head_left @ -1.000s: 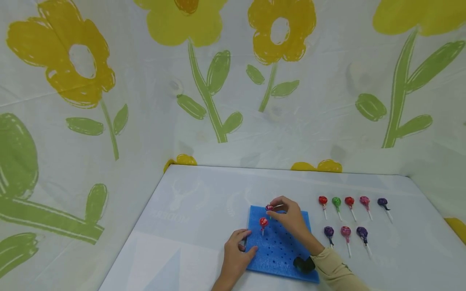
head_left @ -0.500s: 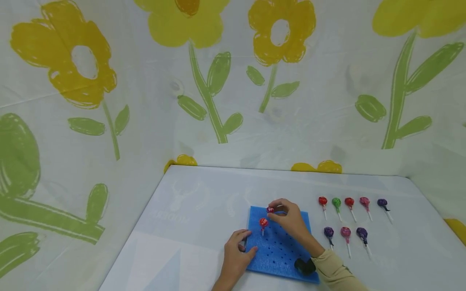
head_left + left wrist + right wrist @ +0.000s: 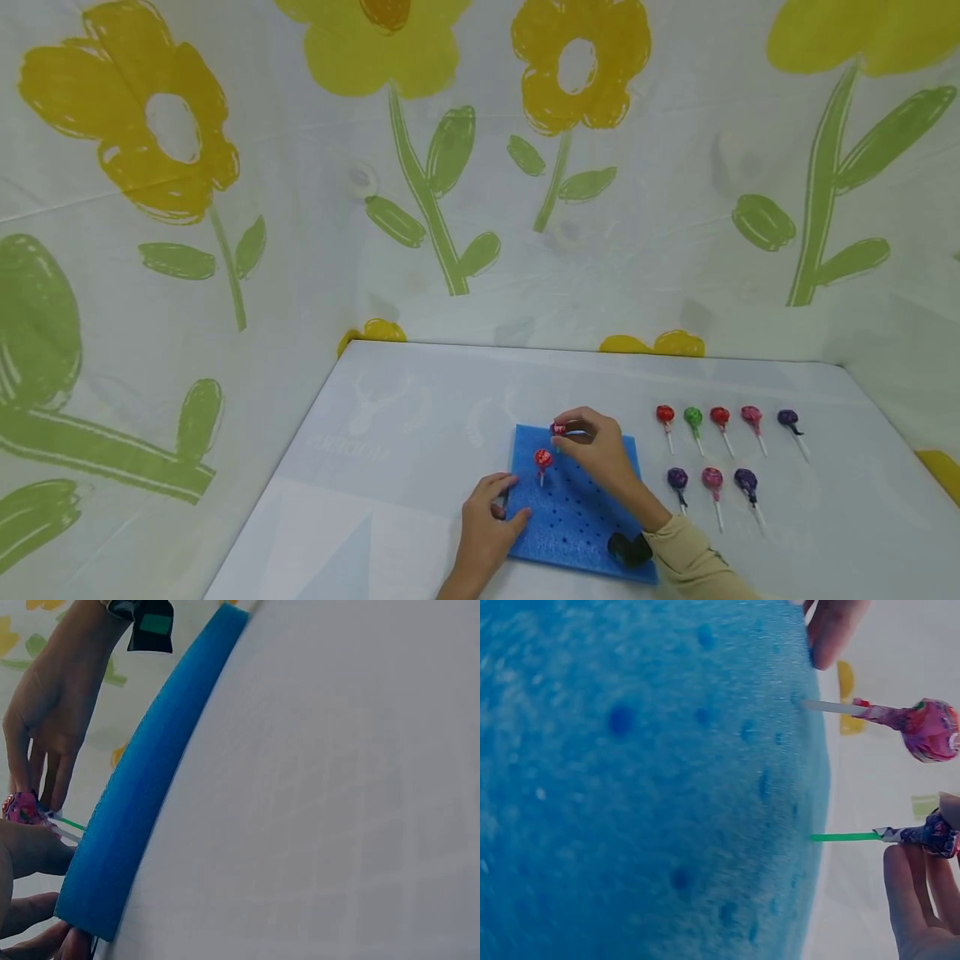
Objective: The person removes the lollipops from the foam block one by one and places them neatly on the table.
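Note:
My right hand (image 3: 596, 450) pinches the wrapped head of a lollipop (image 3: 557, 429) near the far left corner of a blue foam board (image 3: 573, 550). In the right wrist view, this dark purple-and-red lollipop (image 3: 937, 834) has a green stick that meets the foam. Beside it, a pink-red lollipop (image 3: 930, 731) stands upright on a white stick in the board; the head view shows it as the red lollipop (image 3: 543, 459). My left hand (image 3: 486, 521) holds the board's left edge, its thumb over the top and fingers at the side.
On the white table (image 3: 360, 433), to the board's right, lie two rows of lollipops, among them a green lollipop (image 3: 693, 417) and a pink lollipop (image 3: 712, 478). The board has many small holes. A flower-printed curtain (image 3: 637, 275) rises behind the table.
My right hand shifts only slightly at the same spot, its fingers staying on the lollipop. The left hand and the board have not moved.

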Motion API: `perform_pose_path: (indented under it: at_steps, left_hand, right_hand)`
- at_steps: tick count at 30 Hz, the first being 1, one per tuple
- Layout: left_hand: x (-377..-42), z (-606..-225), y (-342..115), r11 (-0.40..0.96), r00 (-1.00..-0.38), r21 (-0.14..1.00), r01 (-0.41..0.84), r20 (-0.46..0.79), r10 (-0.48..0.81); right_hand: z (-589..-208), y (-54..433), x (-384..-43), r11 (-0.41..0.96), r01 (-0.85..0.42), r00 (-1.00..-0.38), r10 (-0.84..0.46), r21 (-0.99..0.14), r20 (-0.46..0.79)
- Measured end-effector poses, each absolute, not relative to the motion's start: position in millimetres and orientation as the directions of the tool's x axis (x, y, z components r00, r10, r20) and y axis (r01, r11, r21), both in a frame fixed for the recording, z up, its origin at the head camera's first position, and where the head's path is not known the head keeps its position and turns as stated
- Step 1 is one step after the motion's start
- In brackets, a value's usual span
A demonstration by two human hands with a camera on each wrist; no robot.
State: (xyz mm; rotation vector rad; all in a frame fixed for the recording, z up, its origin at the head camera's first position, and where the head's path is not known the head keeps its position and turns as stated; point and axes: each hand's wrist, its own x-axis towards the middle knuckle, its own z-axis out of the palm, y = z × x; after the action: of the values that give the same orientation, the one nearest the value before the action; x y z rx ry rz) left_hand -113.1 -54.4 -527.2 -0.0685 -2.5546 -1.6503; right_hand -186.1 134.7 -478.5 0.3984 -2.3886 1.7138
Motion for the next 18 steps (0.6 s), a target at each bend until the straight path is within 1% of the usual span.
perform_pose_path:
  at_steps: [3,7,12,18]
  left_hand:
    - [-112,-528,-55,0.418,-0.991,0.901,0.117,0.135,-0.013]
    - [-112,-529,-55,0.421,-0.986,0.895,0.147,0.166,-0.009]
    - [-112,-529,-55,0.403,-0.990,0.907,0.122,0.138,-0.012]
    - [-113,-528,-55,0.397,-0.991,0.909,0.125,0.137,-0.003]
  right_hand:
    - [-473,138,-185,0.270,-0.352,-0.936,-0.114,-0.896,0.333]
    - [-461,144,-181,0.259,-0.371,-0.928,-0.123,-0.892,0.350]
    - [-451,151,-175,0.286,-0.377,-0.926,-0.124,-0.881,0.357]
    - [-443,159,-169,0.326,-0.368,-0.929,-0.095,-0.871,0.357]
